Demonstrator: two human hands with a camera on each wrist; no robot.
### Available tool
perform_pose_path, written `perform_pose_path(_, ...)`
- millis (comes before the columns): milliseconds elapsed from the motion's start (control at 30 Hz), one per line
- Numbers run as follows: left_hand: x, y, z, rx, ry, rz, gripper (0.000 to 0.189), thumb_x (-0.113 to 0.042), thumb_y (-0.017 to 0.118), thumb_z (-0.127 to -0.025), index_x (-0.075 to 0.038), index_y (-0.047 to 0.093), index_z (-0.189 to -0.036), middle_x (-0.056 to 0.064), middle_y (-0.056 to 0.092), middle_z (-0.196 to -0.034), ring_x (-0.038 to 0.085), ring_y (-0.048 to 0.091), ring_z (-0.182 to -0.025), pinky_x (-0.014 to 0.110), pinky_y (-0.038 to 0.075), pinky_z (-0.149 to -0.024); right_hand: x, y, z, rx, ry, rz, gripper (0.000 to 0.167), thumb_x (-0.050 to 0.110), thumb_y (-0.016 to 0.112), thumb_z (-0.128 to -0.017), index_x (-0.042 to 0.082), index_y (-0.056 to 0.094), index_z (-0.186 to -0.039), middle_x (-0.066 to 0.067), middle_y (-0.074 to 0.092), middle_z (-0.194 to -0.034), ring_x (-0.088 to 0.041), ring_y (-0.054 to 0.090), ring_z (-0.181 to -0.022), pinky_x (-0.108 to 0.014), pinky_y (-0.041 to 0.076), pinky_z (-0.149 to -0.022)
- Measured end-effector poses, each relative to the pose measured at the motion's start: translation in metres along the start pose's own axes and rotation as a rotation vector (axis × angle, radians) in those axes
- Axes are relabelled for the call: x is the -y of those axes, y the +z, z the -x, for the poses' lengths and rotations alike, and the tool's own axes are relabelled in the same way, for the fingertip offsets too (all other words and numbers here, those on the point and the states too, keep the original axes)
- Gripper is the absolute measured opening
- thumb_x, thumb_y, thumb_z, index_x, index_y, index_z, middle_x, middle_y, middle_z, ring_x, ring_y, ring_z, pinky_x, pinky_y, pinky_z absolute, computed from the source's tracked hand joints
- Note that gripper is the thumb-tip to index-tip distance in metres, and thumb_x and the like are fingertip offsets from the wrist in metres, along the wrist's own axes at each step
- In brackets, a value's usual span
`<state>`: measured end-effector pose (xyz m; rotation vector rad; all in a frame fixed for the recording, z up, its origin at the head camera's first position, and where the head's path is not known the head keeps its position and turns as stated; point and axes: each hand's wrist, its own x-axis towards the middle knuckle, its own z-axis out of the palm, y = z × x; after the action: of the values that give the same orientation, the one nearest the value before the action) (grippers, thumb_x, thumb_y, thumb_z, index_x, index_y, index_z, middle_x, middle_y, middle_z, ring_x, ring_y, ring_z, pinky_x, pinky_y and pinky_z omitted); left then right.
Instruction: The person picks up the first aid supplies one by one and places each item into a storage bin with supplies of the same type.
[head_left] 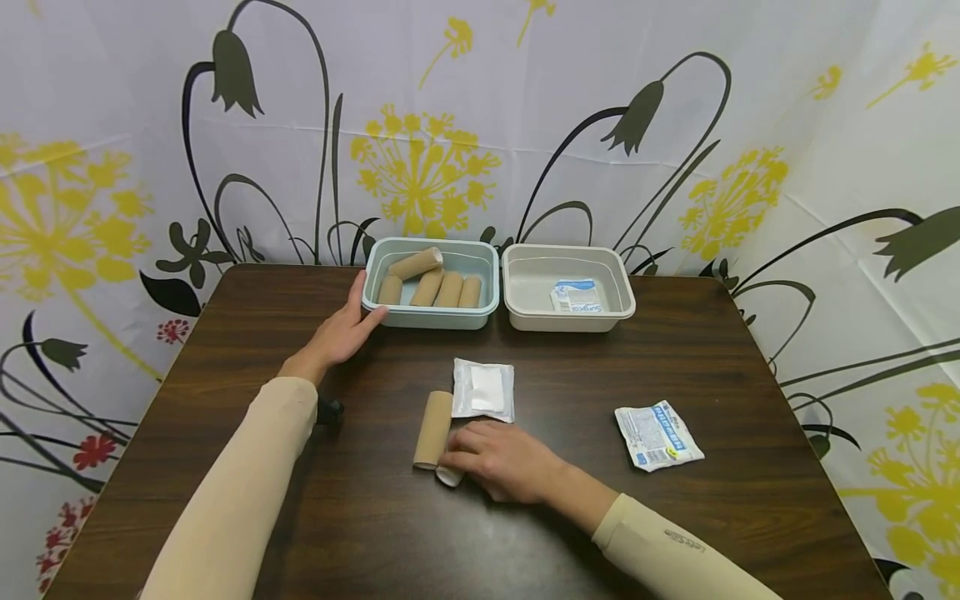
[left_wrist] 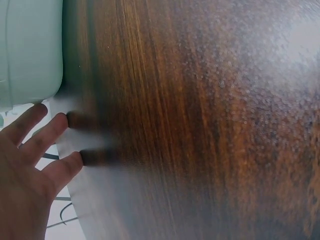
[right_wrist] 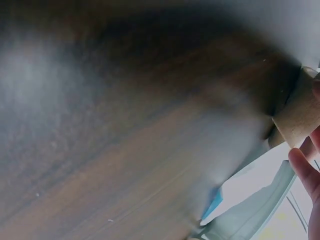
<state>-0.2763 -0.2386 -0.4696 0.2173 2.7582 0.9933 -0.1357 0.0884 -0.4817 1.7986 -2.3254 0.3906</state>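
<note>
My left hand [head_left: 341,337] rests at the left end of the pale blue bin [head_left: 431,317], thumb at its front rim and fingers along its side. In the left wrist view those fingers are extended beside the bin's wall [left_wrist: 34,50]. Inside the bin lie several cardboard tubes [head_left: 448,289]. At the middle of the table my right hand [head_left: 513,462] grips another cardboard tube [right_wrist: 297,112], mostly hidden by the hand in the head view. Just left of it lies a second loose cardboard tube [head_left: 433,429]. Behind them is a flat white packet [head_left: 483,390].
To the right of the blue bin stands a grey-white bin [head_left: 570,320] holding a blue-and-white packet [head_left: 576,296]. A printed blue-and-white packet [head_left: 658,435] lies on the table's right side. A flower-patterned curtain [head_left: 442,50] hangs behind the dark wooden table [head_left: 375,533].
</note>
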Motion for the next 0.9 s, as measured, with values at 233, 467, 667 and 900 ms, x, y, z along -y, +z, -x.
perform_pose_path(233, 0.000, -0.001, 0.001, -0.001, -0.003, 0.003, 0.082, -0.059, 0.032, -0.101, -0.025, -0.020, -0.155, 0.027, 0.017, -0.158, 0.049, 0.027, -0.139, 0.065, 0.022, -0.107, 0.006, -0.003, 0.001, -0.046, 0.013, -0.058, 0.035, 0.017, 0.065, -0.091, 0.014, 0.062, -0.126, 0.002, 0.057, -0.114, -0.011, 0.053, -0.107, -0.025, 0.047, -0.090)
perform_pose_path(467, 0.001, 0.000, 0.000, -0.004, -0.013, 0.009, 0.082, -0.061, 0.033, -0.101, -0.026, -0.018, -0.155, 0.026, 0.017, -0.158, 0.049, 0.027, -0.139, 0.065, 0.022, -0.107, 0.003, -0.016, -0.003, -0.108, 0.039, -0.143, 0.039, 0.014, 0.068, -0.090, 0.010, 0.061, -0.128, 0.001, 0.058, -0.116, -0.010, 0.054, -0.106, -0.021, 0.045, -0.092)
perform_pose_path(667, 0.000, 0.000, -0.001, -0.002, -0.007, 0.001, 0.083, -0.061, 0.032, -0.100, -0.026, -0.018, -0.156, 0.025, 0.016, -0.159, 0.049, 0.027, -0.139, 0.066, 0.022, -0.106, -0.013, -0.034, -0.010, -0.205, 0.186, -0.217, 0.043, 0.018, 0.072, -0.089, 0.012, 0.060, -0.130, 0.003, 0.058, -0.119, -0.008, 0.056, -0.105, -0.023, 0.047, -0.088)
perform_pose_path(900, -0.002, 0.000, 0.000, 0.002, -0.008, -0.001, 0.083, -0.061, 0.032, -0.101, -0.025, -0.019, -0.155, 0.025, 0.015, -0.159, 0.049, 0.026, -0.139, 0.066, 0.021, -0.107, -0.045, -0.047, -0.027, -0.454, 0.494, -0.524, 0.043, 0.010, 0.074, -0.088, 0.008, 0.062, -0.128, -0.002, 0.062, -0.113, -0.014, 0.062, -0.100, -0.029, 0.056, -0.075)
